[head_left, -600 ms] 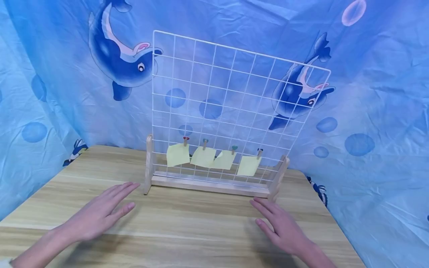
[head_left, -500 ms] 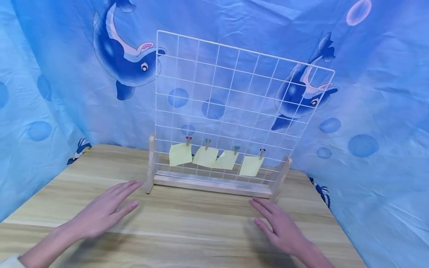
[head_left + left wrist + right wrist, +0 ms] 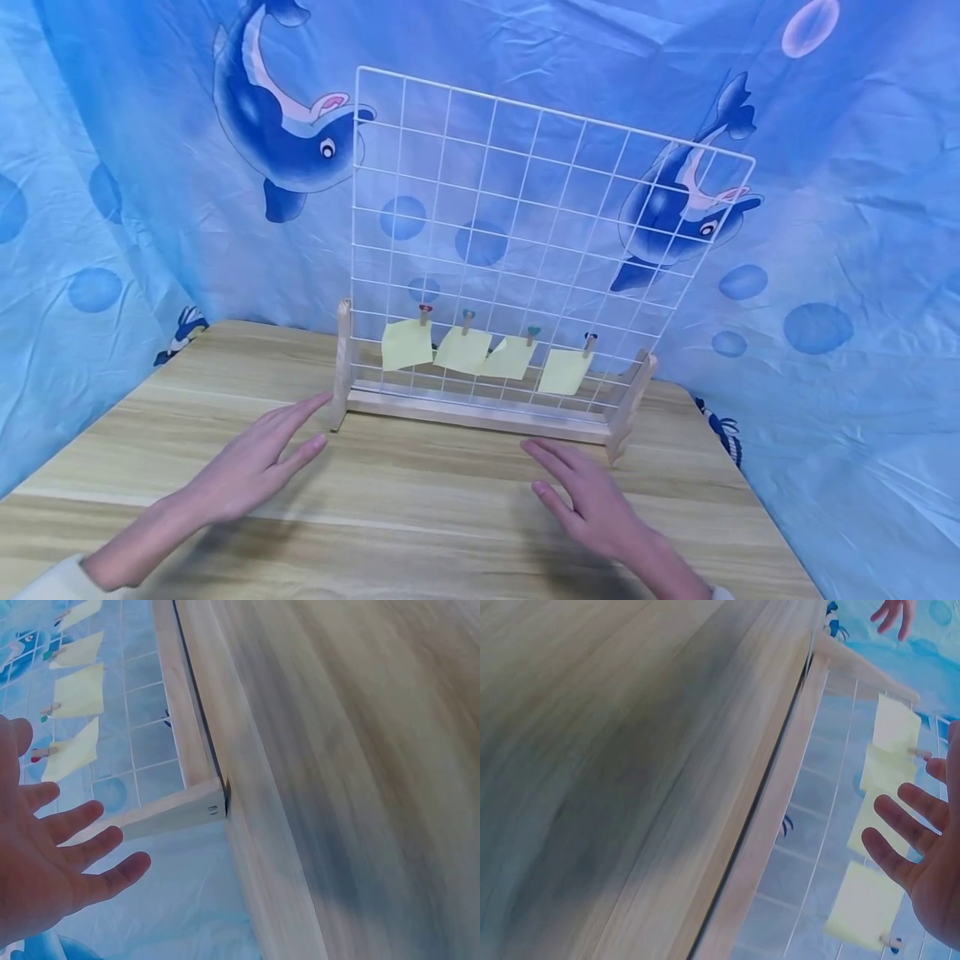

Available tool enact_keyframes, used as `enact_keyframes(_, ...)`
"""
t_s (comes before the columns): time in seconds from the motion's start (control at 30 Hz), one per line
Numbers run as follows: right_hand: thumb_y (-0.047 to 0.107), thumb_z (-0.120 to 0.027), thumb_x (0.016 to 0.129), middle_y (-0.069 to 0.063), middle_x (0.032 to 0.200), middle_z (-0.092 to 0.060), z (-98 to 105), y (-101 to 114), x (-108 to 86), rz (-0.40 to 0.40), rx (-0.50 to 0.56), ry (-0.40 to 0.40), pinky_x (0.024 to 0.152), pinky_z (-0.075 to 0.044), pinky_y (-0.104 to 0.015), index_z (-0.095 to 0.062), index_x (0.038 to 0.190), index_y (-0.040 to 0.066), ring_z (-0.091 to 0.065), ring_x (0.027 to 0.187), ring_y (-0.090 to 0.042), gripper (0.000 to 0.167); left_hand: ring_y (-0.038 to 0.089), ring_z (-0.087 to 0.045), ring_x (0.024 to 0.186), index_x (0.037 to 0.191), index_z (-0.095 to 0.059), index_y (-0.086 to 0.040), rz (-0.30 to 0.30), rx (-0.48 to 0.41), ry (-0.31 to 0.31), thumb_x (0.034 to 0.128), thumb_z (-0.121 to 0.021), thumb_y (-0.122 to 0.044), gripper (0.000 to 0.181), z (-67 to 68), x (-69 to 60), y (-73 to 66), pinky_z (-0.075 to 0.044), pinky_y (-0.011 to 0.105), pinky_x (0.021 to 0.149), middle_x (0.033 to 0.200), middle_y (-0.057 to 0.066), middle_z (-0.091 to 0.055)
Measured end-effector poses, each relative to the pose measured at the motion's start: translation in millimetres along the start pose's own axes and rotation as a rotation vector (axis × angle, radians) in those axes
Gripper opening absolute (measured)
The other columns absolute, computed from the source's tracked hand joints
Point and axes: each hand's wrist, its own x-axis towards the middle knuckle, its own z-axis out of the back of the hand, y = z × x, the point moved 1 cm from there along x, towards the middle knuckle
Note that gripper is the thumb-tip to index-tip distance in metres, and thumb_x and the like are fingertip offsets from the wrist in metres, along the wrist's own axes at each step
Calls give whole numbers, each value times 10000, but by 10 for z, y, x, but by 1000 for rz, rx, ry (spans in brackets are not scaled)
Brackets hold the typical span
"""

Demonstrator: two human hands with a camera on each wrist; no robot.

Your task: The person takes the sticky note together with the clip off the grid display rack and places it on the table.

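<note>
A white wire grid stands in a wooden stand on the table. Several pale yellow paper notes hang in a row low on the grid, held by small wooden clothespins with red, teal, green and dark blue tops. My left hand hovers above the table, fingers extended, its tips near the stand's left foot. In front of the stand's right part is my right hand, fingers straight. Both palms hold nothing; the left wrist view shows the left fingers spread.
The wooden table extends in front of and beside the stand. Behind it hangs a blue cloth printed with dolphins and bubbles, which also runs down both sides of the table.
My right hand has moved left along the front of the stand. My left hand has shifted slightly right and forward. The head view has turned slightly left; the notes hang as before.
</note>
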Motion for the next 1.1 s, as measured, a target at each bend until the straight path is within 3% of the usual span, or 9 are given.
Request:
enact_keyframes(0.53,213,-515,979,-52,1362,-556,-219,178,394,-31,128,-29,945,-489,-424,-462,1429,158,-563,1193,-225,457,449,-402,1290,1500,-319,-123,22,-104,-50,1015,-465,-333,549,-57,179,-70,-338,690,948,1423,194,-462)
enact_keyframes(0.77,206,-494,996,-2,1288,-584,-343,216,588,-73,263,-62,735,-506,-250,-476,1415,154,-595,939,-73,422,371,-476,1234,1492,-332,-144,42,-201,-32,1021,-448,-346,526,-139,239,-104,-497,571,859,1392,163,-494)
enact_keyframes(0.93,168,-501,992,-33,1249,-612,-388,240,743,-72,357,-109,769,-539,-256,-505,1383,92,-603,919,-74,399,334,-498,1214,1479,-342,-113,79,-265,-33,1025,-434,-357,523,-189,291,-74,-491,542,873,1371,154,-516)
enact_keyframes(1.1,140,-513,982,-69,1236,-635,-381,267,882,-123,460,-138,741,-556,-257,-537,1350,90,-644,899,-134,373,343,-508,1215,1478,-336,-106,119,-350,-22,1020,-452,-347,530,-199,332,-67,-493,523,887,1359,166,-522)
